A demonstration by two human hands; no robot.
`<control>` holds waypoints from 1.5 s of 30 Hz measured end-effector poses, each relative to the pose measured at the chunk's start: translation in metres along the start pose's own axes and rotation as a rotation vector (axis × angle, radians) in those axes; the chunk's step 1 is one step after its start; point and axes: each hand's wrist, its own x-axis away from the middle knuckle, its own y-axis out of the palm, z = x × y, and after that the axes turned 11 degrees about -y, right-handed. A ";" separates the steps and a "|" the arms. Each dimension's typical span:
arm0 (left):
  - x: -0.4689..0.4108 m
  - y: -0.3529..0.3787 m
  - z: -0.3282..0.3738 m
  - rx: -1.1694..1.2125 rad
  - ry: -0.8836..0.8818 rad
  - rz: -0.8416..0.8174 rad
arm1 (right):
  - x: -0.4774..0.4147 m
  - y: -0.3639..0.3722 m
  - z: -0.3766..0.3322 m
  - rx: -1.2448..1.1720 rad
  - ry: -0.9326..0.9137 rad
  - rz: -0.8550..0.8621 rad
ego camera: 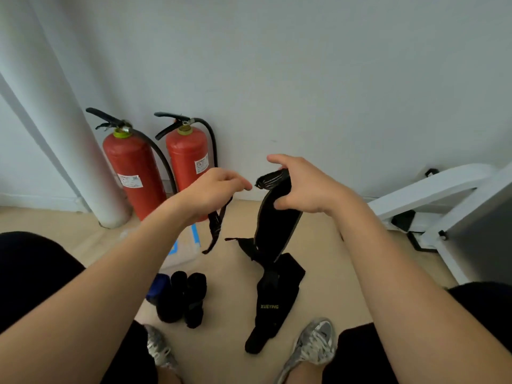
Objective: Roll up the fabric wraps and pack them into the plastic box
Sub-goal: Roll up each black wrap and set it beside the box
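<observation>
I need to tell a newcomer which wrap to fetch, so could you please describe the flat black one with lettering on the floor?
Start from the two red fire extinguishers against the white wall, then look down the beige floor towards the grey sneakers. The flat black fabric wrap lies between the shoes; unlike the rolled black wraps to its left, it is unrolled and printed "XUEYING".

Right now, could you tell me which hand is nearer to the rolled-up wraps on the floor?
Left. The left hand is raised above the rolled-up wraps, holding a thin strap. The right hand is farther right, gripping the black wrap.
</observation>
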 end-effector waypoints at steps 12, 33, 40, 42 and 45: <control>-0.040 -0.075 0.055 -0.012 0.019 0.030 | -0.069 -0.059 -0.034 -0.339 -0.058 0.174; -0.108 -0.089 0.045 0.404 -0.088 0.553 | -0.117 -0.034 0.011 -0.562 -0.019 -0.313; -0.070 -0.071 0.057 -0.078 -0.187 0.005 | -0.133 -0.033 0.008 -0.967 0.023 0.256; -0.061 -0.067 0.056 -0.104 -0.129 -0.214 | -0.131 -0.034 0.007 -1.030 0.060 0.274; -0.059 -0.058 0.053 -0.061 -0.021 -0.339 | -0.129 -0.034 0.003 -1.116 0.141 0.341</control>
